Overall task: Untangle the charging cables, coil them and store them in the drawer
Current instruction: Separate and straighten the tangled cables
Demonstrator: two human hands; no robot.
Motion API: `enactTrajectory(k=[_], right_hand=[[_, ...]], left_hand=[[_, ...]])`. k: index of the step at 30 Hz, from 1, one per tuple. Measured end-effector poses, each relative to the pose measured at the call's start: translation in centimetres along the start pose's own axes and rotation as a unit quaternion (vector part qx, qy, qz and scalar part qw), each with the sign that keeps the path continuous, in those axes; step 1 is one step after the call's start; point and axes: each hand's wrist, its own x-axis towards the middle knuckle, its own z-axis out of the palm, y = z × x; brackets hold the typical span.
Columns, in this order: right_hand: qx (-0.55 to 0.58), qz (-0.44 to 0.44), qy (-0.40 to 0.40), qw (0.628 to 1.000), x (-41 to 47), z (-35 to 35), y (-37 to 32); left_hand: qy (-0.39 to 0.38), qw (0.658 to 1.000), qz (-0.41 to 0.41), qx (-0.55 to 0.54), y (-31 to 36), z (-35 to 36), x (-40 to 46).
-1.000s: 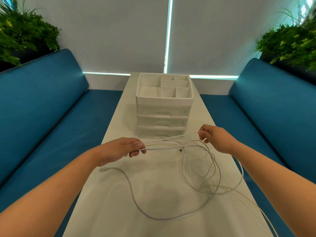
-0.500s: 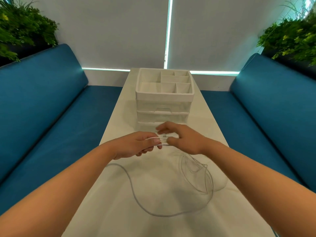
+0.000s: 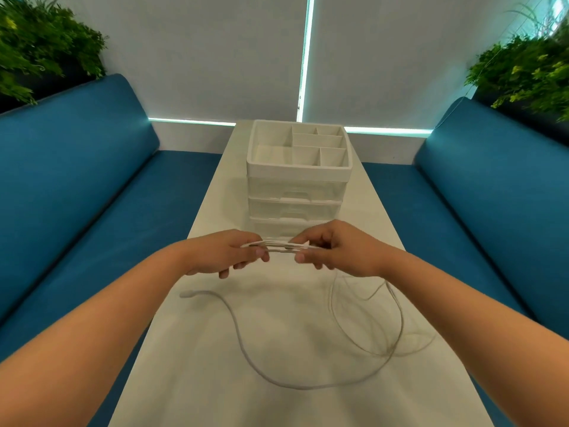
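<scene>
Both hands hold a short bundle of white charging cables point(image 3: 278, 245) just above the white table point(image 3: 215, 380), in front of the drawer unit. My left hand point(image 3: 228, 252) pinches the bundle's left end. My right hand point(image 3: 332, 248) grips its right end, and several thin loops hang from it down to the table point(image 3: 369, 334). One thicker white cable point(image 3: 237, 328) trails loose across the table, its plug end point(image 3: 186, 293) lying to the left. The white drawer unit point(image 3: 295, 208) stands further back with its three clear drawers closed and a divided tray on top.
Blue sofas run along both sides of the narrow table point(image 3: 77, 211) point(image 3: 492, 195). Green plants stand behind each sofa back point(image 3: 40, 47) point(image 3: 529, 72). A wall with blinds closes off the far end.
My right hand came in from the right to meet my left hand, folding the stretched cable into a short bundle. The loops on the table have drawn in toward the right.
</scene>
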Motion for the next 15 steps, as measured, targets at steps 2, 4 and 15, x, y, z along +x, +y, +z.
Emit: enactTrajectory(k=[2, 4, 15], right_hand=[[-0.002, 0.047, -0.020, 0.999, -0.7, 0.1, 1.5], [-0.046, 0.079, 0.003, 0.996, -0.9, -0.6, 2.6], [-0.102, 0.158, -0.048, 0.981, -1.4, -2.7, 3.3]], left_hand=[[0.004, 1.000, 0.006, -0.025, -0.1, -0.8, -0.4], [-0.033, 0.996, 0.010, -0.083, 0.4, -0.9, -0.6], [-0.117, 0.981, -0.039, -0.152, -0.1, -2.1, -0.7]])
